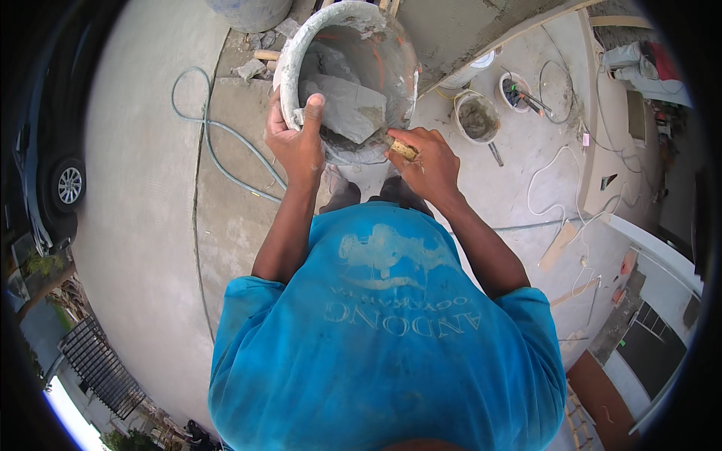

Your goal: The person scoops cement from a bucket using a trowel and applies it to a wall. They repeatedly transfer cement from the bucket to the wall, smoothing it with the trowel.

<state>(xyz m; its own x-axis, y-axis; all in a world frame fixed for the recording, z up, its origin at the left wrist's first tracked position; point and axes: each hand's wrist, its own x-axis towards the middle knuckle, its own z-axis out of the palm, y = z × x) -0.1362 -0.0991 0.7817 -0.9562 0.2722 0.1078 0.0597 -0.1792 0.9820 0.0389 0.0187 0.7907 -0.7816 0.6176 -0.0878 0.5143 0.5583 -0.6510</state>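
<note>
A large bucket [286, 56] crusted with grey cement is tipped toward me, its mouth facing up and its inner wall streaked. My left hand [297, 135] grips its near left rim, with the thumb over the edge. In my right hand [427, 159] is the wooden handle of a trowel [350, 105], closed in my fingers. The trowel's broad grey blade, coated in cement, lies inside the bucket's mouth. Wet grey mortar shows in part beneath the blade; how much the bucket holds is hidden.
A mortar-filled bucket [477, 119] and a smaller tool bucket [514, 92] stand at right. A hose [241, 139] loops across the floor at left. Cables [538, 177] and a wooden board [558, 244] lie at right. A wet cement surface [459, 30] is ahead; a dark car [45, 165] stands far left.
</note>
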